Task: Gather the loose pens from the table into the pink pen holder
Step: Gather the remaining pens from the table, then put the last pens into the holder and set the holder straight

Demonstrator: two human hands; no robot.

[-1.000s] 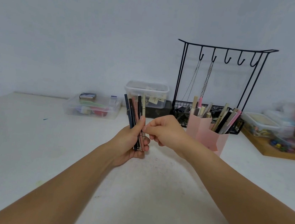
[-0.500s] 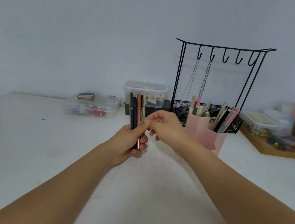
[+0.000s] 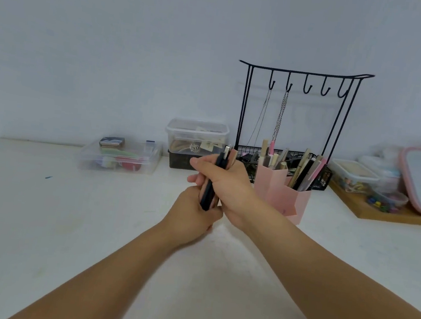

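Several pens (image 3: pixel 214 175) bunched upright above the bench (image 3: pixel 38 217), seen from the head view, just left of the pink pen holder (image 3: pixel 283 194). Right hand (image 3: pixel 227 188) wrapped round the middle of the bundle, fingers curled over the dark barrels, thumb side toward the camera. Left hand (image 3: pixel 192 215) below it, curled about the lower ends of the same pens, touching the right hand; how firmly cannot be told from here. Tops of the pens poking above the right hand, one with a pale clip, slightly blurred. Holder standing near the back of the bench, in front of a black wire rack (image 3: pixel 300 112) with hooks and two hanging chains, already crowded with pens and pencils in both its compartments. Further left, a clear lidded tub (image 3: pixel 196 136) stacked on a dark box, and a low clear box (image 3: pixel 119 156) of small items; on the right, a wooden tray (image 3: pixel 393 215) carrying small containers. No other loose pens visible on the bench, only a tiny blue-green fleck far left. Judged step: passing the gathered bunch from the left hand to the right, with the drop into the holder not yet made. Next move likely calls for releasing the lower grip, carrying the bundle rightward over the holder's rim, lining the tips up with a gap among the pens already there, and lowering without knocking the light holder over.
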